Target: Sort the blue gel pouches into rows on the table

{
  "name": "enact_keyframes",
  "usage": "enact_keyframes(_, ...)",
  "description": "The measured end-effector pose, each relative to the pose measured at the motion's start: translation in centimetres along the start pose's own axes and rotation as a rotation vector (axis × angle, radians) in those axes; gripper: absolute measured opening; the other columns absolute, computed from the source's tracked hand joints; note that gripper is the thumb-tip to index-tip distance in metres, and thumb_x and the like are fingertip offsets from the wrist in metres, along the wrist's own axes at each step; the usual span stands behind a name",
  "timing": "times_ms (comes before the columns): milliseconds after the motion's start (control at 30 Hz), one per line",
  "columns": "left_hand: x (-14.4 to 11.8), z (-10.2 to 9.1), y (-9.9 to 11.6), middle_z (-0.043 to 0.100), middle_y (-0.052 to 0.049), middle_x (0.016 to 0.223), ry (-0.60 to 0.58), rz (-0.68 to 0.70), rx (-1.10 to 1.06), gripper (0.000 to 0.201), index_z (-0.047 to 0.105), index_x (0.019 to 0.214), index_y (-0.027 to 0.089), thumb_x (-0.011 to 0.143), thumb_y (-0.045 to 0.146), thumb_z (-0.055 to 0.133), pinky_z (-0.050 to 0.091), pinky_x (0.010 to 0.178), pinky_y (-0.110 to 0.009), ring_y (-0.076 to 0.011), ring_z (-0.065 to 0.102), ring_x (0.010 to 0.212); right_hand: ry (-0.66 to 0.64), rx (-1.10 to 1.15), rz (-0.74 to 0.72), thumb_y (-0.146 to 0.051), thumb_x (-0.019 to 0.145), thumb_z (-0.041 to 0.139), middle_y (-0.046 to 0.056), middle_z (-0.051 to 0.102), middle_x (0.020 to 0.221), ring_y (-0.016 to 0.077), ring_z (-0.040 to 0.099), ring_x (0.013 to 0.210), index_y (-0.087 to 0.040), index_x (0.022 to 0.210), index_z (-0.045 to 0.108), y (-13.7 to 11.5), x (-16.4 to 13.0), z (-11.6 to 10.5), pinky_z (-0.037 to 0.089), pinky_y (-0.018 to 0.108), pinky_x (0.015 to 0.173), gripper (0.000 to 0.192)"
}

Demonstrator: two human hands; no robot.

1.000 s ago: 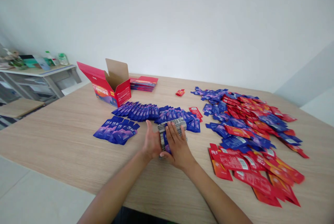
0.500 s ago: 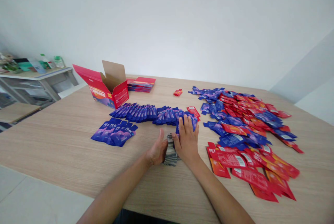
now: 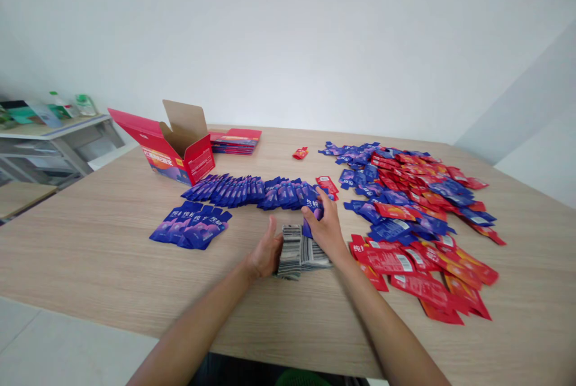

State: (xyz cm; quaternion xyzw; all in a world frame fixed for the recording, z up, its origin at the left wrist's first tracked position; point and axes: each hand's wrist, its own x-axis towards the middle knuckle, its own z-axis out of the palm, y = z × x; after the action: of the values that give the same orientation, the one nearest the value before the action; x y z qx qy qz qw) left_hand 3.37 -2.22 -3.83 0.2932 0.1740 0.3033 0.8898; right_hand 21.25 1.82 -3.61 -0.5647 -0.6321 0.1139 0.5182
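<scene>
Bold black, grey and white stripes are shown by the stack [image 3: 291,254] beside the left hand [image 3: 267,252]! Blue and violet, lettered in white, are worn by the sachet [image 3: 312,203] at the right hand [image 3: 328,227]. Beyond the left hand, red, orange and blue are displayed by the carton [image 3: 200,162]; right of the right hand, the sachet heap [image 3: 407,179] is mottled red and blue.

Box [image 3: 201,164]: left, on table [image 3: 112,290]
Cartons [image 3: 237,142]: right of box
Stack [image 3: 290,253]: right of left hand [image 3: 266,254], before sachet row [image 3: 243,192]
Sachet heap [image 3: 407,185]: right of sachet row
</scene>
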Motion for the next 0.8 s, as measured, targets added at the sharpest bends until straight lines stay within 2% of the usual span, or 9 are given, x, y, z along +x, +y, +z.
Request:
enact_keyframes(100,0.2,0.0,0.0,0.071,-0.023,0.122,0.020,0.009,-0.061,0.101,0.061,0.133,0.009,0.082,0.088,0.023,0.039,0.110,-0.054,-0.0387,0.064,0.120,0.045,0.003,0.047,-0.065,0.087,0.060,0.017,0.056,0.127,0.0317,0.057,0.115,-0.015,0.151,0.037,0.2,-0.2,0.2,0.047,0.049,0.099,0.085)
enact_keyframes(200,0.3,0.3,0.0,0.071,-0.023,0.121,0.060,0.029,-0.133,0.101,0.060,0.133,0.008,0.083,0.088,0.024,0.041,0.108,-0.054,-0.0385,0.066,0.116,0.021,-0.049,-0.009,-0.066,0.085,0.063,0.017,0.053,0.127,0.0322,0.055,0.116,-0.016,0.156,0.027,-0.5,-0.8,0.4,0.046,0.050,0.100,0.094)
enact_keyframes(333,0.6,0.3,-0.1,0.072,-0.024,0.118,0.106,0.003,-0.174,0.100,0.059,0.132,0.007,0.083,0.087,0.026,0.044,0.104,-0.055,-0.0380,0.068,0.110,-0.004,-0.095,-0.111,-0.064,0.090,0.058,0.015,0.045,0.135,0.0319,0.048,0.126,-0.024,0.157,0.026,-1.2,-1.5,0.6,0.040,0.054,0.108,0.084)
enact_keyframes(467,0.7,0.0,-0.2,0.073,-0.022,0.114,0.146,-0.011,-0.139,0.094,0.062,0.128,0.007,0.084,0.085,0.033,0.047,0.100,-0.054,-0.0370,0.070,0.106,0.088,-0.068,-0.080,-0.060,0.090,0.059,0.017,0.042,0.138,0.0328,0.043,0.131,-0.023,0.156,0.027,-0.8,-1.0,0.1,0.036,0.057,0.111,0.083)
enact_keyframes(567,0.7,-0.2,0.0,0.074,-0.021,0.111,0.143,-0.015,-0.100,0.089,0.064,0.123,0.009,0.083,0.084,0.039,0.051,0.096,-0.052,-0.0364,0.071,0.105,0.223,0.057,0.076,-0.054,0.078,0.075,0.017,0.045,0.138,0.0321,0.045,0.130,-0.020,0.155,0.029,-0.3,0.2,-0.7,0.035,0.055,0.113,0.096)
enact_keyframes(667,0.7,-0.3,0.1,0.076,-0.021,0.105,0.132,-0.017,-0.030,0.087,0.067,0.117,0.009,0.080,0.084,0.046,0.054,0.090,-0.049,-0.0358,0.072,0.101,0.366,0.421,0.374,-0.043,0.067,0.086,0.010,0.057,0.125,0.0256,0.059,0.113,-0.023,0.150,0.036,0.4,1.5,-1.7,0.048,0.047,0.105,0.099)
enact_keyframes(733,0.7,-0.3,-0.1,0.076,-0.019,0.101,0.173,-0.021,0.075,0.084,0.069,0.112,0.010,0.076,0.083,0.054,0.056,0.085,-0.046,-0.0338,0.073,0.095,0.371,0.791,0.599,-0.036,0.065,0.089,0.002,0.065,0.106,0.0189,0.067,0.093,-0.027,0.136,0.050,0.8,2.2,-2.1,0.059,0.038,0.089,0.082)
enact_keyframes(800,0.8,-0.2,-0.4,0.077,-0.015,0.098,0.232,0.006,0.249,0.074,0.070,0.111,0.012,0.072,0.075,0.068,0.057,0.080,-0.042,-0.0306,0.074,0.089,0.323,1.051,0.738,-0.030,0.068,0.089,-0.003,0.068,0.088,0.0140,0.068,0.074,-0.026,0.112,0.062,1.1,2.7,-2.3,0.062,0.029,0.072,0.052)
